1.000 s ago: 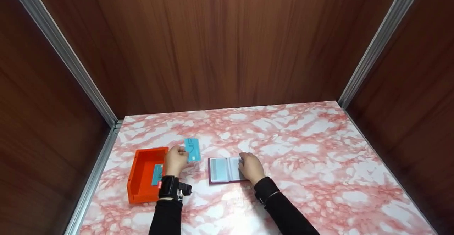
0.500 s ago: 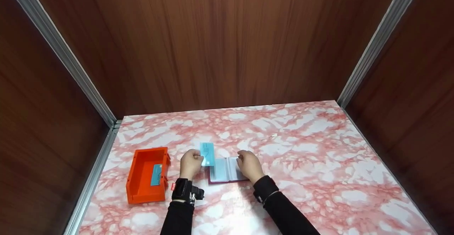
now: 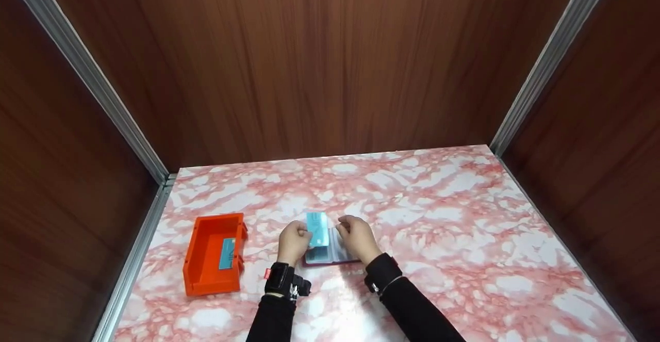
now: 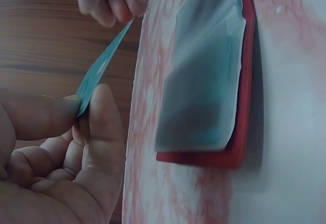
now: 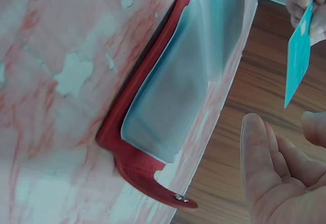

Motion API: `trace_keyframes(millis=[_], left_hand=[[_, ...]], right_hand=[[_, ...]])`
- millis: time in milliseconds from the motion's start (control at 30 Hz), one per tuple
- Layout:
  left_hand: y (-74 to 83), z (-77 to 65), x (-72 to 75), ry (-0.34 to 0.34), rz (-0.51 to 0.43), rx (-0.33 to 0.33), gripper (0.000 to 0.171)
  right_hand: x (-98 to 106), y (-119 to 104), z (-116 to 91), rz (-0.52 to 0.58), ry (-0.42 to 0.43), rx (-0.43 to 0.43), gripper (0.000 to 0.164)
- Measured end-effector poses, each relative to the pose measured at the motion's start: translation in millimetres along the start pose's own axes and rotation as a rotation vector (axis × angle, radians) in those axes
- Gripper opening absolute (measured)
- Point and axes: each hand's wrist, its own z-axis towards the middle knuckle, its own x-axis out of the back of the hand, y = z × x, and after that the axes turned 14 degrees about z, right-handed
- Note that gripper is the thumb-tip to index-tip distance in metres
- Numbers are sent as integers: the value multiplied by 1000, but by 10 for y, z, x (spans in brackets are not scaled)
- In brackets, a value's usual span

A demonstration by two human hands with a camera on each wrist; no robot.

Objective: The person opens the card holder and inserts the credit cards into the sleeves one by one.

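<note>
My left hand (image 3: 293,244) pinches a light-blue plastic card (image 3: 317,229) at its edge between thumb and index finger. The card is held up over the left page of an open card holder (image 4: 201,96). This holder has a red cover and clear plastic sleeves, and lies on the table; a blue tint shows through one sleeve. My right hand (image 3: 359,240) hovers over the holder's right page, thumb and index finger apart, with nothing between them. In the right wrist view, the card's free end points toward the right fingertips (image 5: 253,124). A strap with a metal snap (image 5: 181,198) sticks out from the holder.
To the left stands an orange bin (image 3: 206,259) with another blue card (image 3: 227,253) inside, leaning on its right side. The table (image 3: 443,228) has a pink-and-white marbled top. Brown wood-grain panels (image 3: 330,63) enclose it at the back and both sides.
My left hand has carried the card rightward from beside the bin to above the holder. The right hand has shifted slightly left, staying over the right page.
</note>
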Motion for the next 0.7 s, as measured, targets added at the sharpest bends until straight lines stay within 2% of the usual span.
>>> trace_keyframes(millis=[400, 567, 700], left_hand=[[55, -59, -202, -18, -47, -25, 10], [53, -92, -248, -23, -30, -33, 10], [44, -107, -283, -34, -55, -31, 12]], right_hand=[[1, -16, -3, 10, -65, -60, 27], [13, -1, -4, -10, -58, -55, 27], [12, 25, -16, -33, -44, -40, 27]])
